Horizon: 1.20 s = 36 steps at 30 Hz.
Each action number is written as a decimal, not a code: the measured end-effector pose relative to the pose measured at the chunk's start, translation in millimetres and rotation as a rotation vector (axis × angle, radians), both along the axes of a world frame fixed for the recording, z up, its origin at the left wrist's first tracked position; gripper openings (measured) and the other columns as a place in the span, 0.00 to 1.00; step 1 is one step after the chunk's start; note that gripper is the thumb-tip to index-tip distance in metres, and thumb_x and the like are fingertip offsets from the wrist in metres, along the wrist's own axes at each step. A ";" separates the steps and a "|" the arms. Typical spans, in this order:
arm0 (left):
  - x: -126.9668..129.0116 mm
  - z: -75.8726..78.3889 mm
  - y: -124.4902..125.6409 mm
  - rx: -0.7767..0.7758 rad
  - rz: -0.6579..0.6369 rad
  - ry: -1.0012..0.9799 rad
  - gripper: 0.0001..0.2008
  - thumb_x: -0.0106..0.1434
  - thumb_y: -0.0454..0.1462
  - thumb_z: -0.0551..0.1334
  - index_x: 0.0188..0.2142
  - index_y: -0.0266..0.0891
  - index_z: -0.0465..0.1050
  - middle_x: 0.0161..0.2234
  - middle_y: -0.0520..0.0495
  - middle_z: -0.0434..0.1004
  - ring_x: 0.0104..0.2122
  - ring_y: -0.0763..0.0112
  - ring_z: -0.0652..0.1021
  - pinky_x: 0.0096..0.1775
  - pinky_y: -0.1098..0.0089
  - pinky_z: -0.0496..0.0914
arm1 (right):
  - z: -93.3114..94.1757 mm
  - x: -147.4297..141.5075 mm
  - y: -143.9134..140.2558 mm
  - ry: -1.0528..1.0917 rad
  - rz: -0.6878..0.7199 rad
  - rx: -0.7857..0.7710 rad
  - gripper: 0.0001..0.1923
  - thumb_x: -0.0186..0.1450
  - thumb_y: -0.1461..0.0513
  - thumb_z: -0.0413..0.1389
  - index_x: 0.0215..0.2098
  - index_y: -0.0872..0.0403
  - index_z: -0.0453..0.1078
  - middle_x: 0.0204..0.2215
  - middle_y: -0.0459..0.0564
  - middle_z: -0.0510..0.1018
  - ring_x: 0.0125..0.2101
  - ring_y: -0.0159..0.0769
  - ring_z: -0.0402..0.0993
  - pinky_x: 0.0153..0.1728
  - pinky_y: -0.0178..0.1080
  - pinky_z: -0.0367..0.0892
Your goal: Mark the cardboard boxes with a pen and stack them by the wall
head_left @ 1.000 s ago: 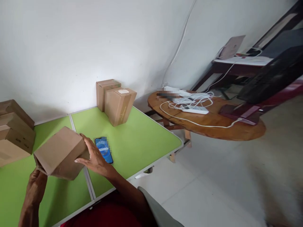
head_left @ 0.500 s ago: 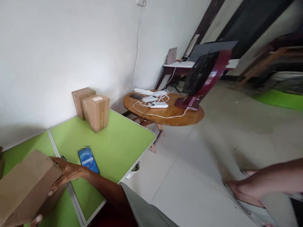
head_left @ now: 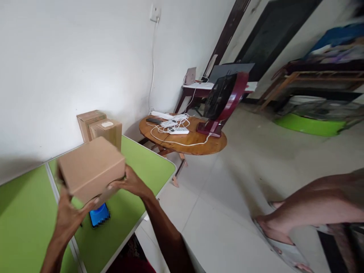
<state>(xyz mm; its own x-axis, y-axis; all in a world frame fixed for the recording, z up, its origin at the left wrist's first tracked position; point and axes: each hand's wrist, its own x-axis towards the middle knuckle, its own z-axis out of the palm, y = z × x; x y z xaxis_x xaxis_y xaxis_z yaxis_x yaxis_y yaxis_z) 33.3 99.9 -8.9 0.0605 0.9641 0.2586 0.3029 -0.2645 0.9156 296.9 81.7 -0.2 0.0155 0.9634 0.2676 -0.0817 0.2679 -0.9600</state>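
A brown cardboard box (head_left: 92, 167) is held up over the green folding table (head_left: 25, 212), tilted a little. My left hand (head_left: 69, 214) grips its near left side, thumb along the lower edge. At its right end my right hand (head_left: 129, 182) is closed on it, with the fingers partly hidden behind the cardboard. A phone (head_left: 99, 215) with a lit blue screen lies on the table below, partly covered by the box and my hand. Two more cardboard boxes, a nearer one (head_left: 109, 132) and a farther one (head_left: 85, 120), stand against the wall behind.
To the right is a round wooden table (head_left: 182, 147) bearing power strips, tangled white cables (head_left: 178, 123) and a dark red fan (head_left: 226, 106). Another person's legs (head_left: 309, 201) reach in from the right. A desk (head_left: 196, 89) stands farther back.
The held box has moved right and up from the table's left side, toward the two standing boxes. My left hand has come fully into view, and the camera has turned somewhat.
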 end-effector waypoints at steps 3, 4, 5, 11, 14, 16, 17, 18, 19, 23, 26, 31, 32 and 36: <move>67.8 -11.5 28.7 -0.023 -0.214 -0.006 0.55 0.52 0.56 0.82 0.71 0.40 0.63 0.67 0.28 0.74 0.62 0.41 0.82 0.60 0.43 0.80 | -23.4 48.2 -3.3 -0.071 -0.246 0.008 0.42 0.55 0.47 0.78 0.63 0.53 0.77 0.63 0.58 0.84 0.59 0.54 0.80 0.62 0.54 0.76; 88.8 -17.5 38.1 -0.018 -0.253 -0.011 0.57 0.53 0.55 0.81 0.73 0.40 0.59 0.68 0.27 0.72 0.65 0.41 0.80 0.63 0.43 0.78 | -32.2 60.8 -2.8 -0.087 -0.309 -0.007 0.40 0.55 0.46 0.77 0.61 0.53 0.77 0.61 0.59 0.85 0.57 0.54 0.81 0.60 0.53 0.77; 107.5 -24.6 46.7 -0.011 -0.269 -0.012 0.59 0.52 0.54 0.81 0.75 0.40 0.58 0.70 0.27 0.70 0.68 0.40 0.77 0.66 0.41 0.75 | -41.3 71.2 -1.5 -0.096 -0.371 -0.029 0.39 0.55 0.45 0.76 0.60 0.53 0.78 0.58 0.59 0.87 0.55 0.54 0.83 0.57 0.53 0.78; 163.1 -71.4 74.0 -0.063 -0.264 0.073 0.61 0.52 0.45 0.84 0.78 0.34 0.58 0.75 0.23 0.63 0.75 0.34 0.69 0.76 0.38 0.60 | -97.2 96.7 17.1 -0.180 -0.583 -0.168 0.41 0.50 0.39 0.73 0.53 0.53 0.76 0.50 0.64 0.87 0.47 0.57 0.84 0.49 0.57 0.79; 169.5 -88.4 79.5 -0.118 -0.233 0.122 0.47 0.66 0.48 0.77 0.78 0.40 0.61 0.78 0.28 0.61 0.75 0.35 0.67 0.74 0.32 0.61 | -119.0 101.7 29.5 -0.225 -0.612 -0.230 0.45 0.47 0.37 0.74 0.53 0.53 0.74 0.50 0.66 0.86 0.47 0.59 0.83 0.49 0.59 0.78; 170.4 -96.2 80.4 -0.144 -0.224 0.142 0.45 0.70 0.49 0.74 0.79 0.42 0.59 0.80 0.29 0.58 0.77 0.34 0.65 0.74 0.31 0.62 | -128.7 106.2 36.6 -0.244 -0.620 -0.250 0.47 0.48 0.35 0.72 0.56 0.52 0.74 0.54 0.67 0.85 0.50 0.59 0.83 0.51 0.60 0.78; 169.6 -99.1 78.6 -0.153 -0.228 0.148 0.49 0.68 0.48 0.75 0.80 0.41 0.57 0.80 0.27 0.56 0.77 0.33 0.64 0.74 0.32 0.62 | -132.2 108.5 38.9 -0.251 -0.626 -0.259 0.48 0.48 0.33 0.70 0.57 0.52 0.74 0.56 0.68 0.84 0.52 0.60 0.83 0.52 0.60 0.78; 167.7 -101.5 74.7 -0.157 -0.239 0.150 0.54 0.65 0.48 0.78 0.81 0.39 0.54 0.80 0.24 0.55 0.78 0.32 0.63 0.74 0.34 0.63 | -135.1 110.5 39.9 -0.259 -0.634 -0.268 0.49 0.49 0.33 0.69 0.59 0.53 0.74 0.58 0.69 0.83 0.53 0.61 0.83 0.52 0.61 0.78; 164.3 -103.5 68.4 -0.157 -0.254 0.149 0.59 0.62 0.47 0.80 0.82 0.37 0.52 0.79 0.22 0.56 0.77 0.32 0.64 0.74 0.36 0.64 | -137.6 112.1 39.5 -0.267 -0.645 -0.277 0.51 0.50 0.33 0.68 0.61 0.53 0.73 0.60 0.70 0.82 0.54 0.62 0.83 0.53 0.62 0.78; 124.9 -107.7 27.9 -0.104 -0.286 0.121 0.56 0.57 0.49 0.81 0.79 0.43 0.61 0.71 0.30 0.72 0.69 0.38 0.77 0.69 0.43 0.74 | -146.2 111.2 23.7 -0.302 -0.708 -0.318 0.56 0.51 0.34 0.68 0.68 0.54 0.70 0.65 0.72 0.79 0.57 0.63 0.84 0.56 0.62 0.78; 55.8 -100.7 3.3 -0.029 -0.133 0.096 0.45 0.61 0.54 0.78 0.73 0.47 0.70 0.65 0.35 0.76 0.59 0.46 0.83 0.61 0.47 0.81 | -149.2 99.6 2.3 -0.313 -0.783 -0.350 0.56 0.54 0.33 0.66 0.70 0.56 0.68 0.68 0.75 0.75 0.58 0.65 0.83 0.56 0.63 0.79; -116.2 -42.4 -6.4 0.166 0.591 0.120 0.47 0.70 0.64 0.65 0.74 0.35 0.60 0.74 0.23 0.58 0.72 0.36 0.70 0.68 0.37 0.71 | -133.6 50.4 -20.6 -0.323 -0.761 -0.232 0.37 0.62 0.38 0.64 0.58 0.54 0.75 0.60 0.69 0.82 0.53 0.62 0.85 0.52 0.63 0.80; -149.8 -25.4 -7.8 0.206 0.727 0.134 0.48 0.72 0.64 0.64 0.75 0.32 0.57 0.77 0.23 0.53 0.76 0.33 0.63 0.72 0.35 0.64 | -126.8 35.3 -20.3 -0.328 -0.742 -0.188 0.33 0.63 0.39 0.63 0.55 0.53 0.75 0.57 0.66 0.84 0.52 0.60 0.85 0.50 0.62 0.80; -253.3 30.9 -10.2 0.242 1.059 0.184 0.42 0.77 0.65 0.56 0.69 0.30 0.63 0.80 0.35 0.50 0.81 0.26 0.44 0.71 0.26 0.50 | -93.4 -38.9 -10.3 -0.304 -0.543 -0.051 0.25 0.68 0.42 0.61 0.50 0.52 0.78 0.50 0.63 0.86 0.48 0.56 0.84 0.47 0.57 0.80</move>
